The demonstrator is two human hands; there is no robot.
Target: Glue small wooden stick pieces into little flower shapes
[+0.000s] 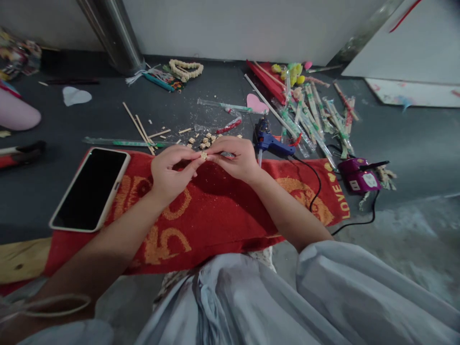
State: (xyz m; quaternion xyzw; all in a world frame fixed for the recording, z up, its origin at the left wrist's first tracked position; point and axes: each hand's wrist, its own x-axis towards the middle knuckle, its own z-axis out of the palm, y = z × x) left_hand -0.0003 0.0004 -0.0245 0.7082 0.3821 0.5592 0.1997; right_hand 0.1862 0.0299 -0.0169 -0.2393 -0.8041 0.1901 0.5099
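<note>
A small pale piece (203, 155) sits between the fingertips of the two hands, above the red towel (230, 206) laid along the table's near edge. The left hand (168, 171) has thumb and forefinger closed on its left side; the right hand (237, 157) pinches it from the right — so neither is nearer, both touching it. From the left grip it lies rightward, from the right grip leftward; it is too small to tell its long axis. Just beyond the fingertips, toward the far edge of the table (108, 115), is a heap of similar pieces (207, 139). The blue glue gun (273, 144) lies just beside the right hand, toward the table's right end, while the phone (91, 189) rests on the towel's left end — nearer the left hand.
</note>
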